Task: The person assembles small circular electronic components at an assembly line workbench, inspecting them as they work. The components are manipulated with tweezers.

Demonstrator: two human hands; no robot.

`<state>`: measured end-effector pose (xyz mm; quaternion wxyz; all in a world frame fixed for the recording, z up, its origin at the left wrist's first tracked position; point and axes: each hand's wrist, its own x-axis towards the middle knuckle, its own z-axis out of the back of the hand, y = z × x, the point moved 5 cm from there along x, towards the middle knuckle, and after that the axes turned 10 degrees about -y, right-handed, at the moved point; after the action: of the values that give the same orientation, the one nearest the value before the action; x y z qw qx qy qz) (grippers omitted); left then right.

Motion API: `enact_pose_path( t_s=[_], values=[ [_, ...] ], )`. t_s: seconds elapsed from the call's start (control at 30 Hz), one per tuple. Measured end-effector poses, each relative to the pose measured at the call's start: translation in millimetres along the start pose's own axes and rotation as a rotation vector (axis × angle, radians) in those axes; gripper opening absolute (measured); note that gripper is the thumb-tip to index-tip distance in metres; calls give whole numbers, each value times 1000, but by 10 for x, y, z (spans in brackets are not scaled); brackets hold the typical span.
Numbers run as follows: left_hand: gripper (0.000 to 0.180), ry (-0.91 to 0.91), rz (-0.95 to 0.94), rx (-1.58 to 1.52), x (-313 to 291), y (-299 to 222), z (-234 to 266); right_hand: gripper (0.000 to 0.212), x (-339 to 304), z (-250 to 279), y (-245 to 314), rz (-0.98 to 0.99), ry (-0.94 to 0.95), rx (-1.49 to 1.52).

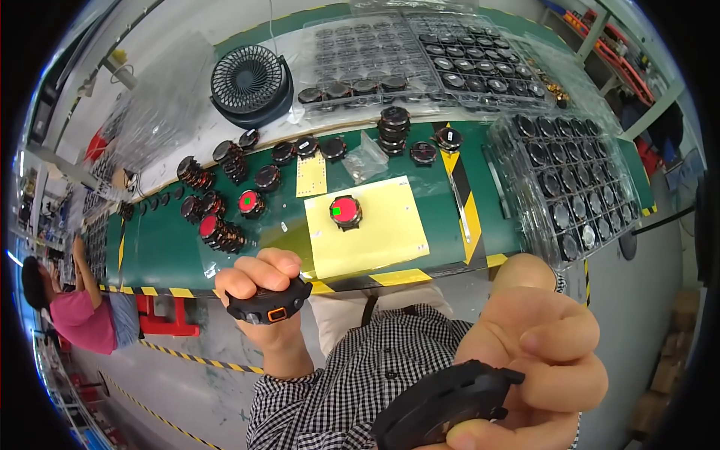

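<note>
My left hand (259, 276) is closed around a black round watch case (259, 307), held on edge above my lap near the bench's front edge. An orange-framed button shows on its side. Close to the camera at the lower right, my right hand (551, 352) grips a second black watch part (442, 409) by its rim, tilted; whether it is a full case or only a shell I cannot tell. On the yellow paper (390, 247) beyond my hands lies a watch case with a red face and a green square (346, 213).
Stacks of watch cases (221, 234) stand on the green bench mat (165, 247) at the left. A black fan (251, 84) is at the back. Clear trays of watch cases (574, 180) are at the right, near tweezers (459, 206). A person in pink (82, 322) sits far left.
</note>
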<state>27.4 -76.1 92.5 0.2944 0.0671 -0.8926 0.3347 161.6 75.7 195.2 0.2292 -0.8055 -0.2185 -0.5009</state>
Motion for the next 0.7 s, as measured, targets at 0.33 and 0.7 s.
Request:
enact_pose_path(
  t_s=[0.33,0.7],
  values=[
    [22,456,-116,-556,45,-270,-934,24,-280,22,-385,-154,289,-243],
    [18,154,5,-69,131,73,-313,27,25,54,-102,-97,81,-129]
  ],
)
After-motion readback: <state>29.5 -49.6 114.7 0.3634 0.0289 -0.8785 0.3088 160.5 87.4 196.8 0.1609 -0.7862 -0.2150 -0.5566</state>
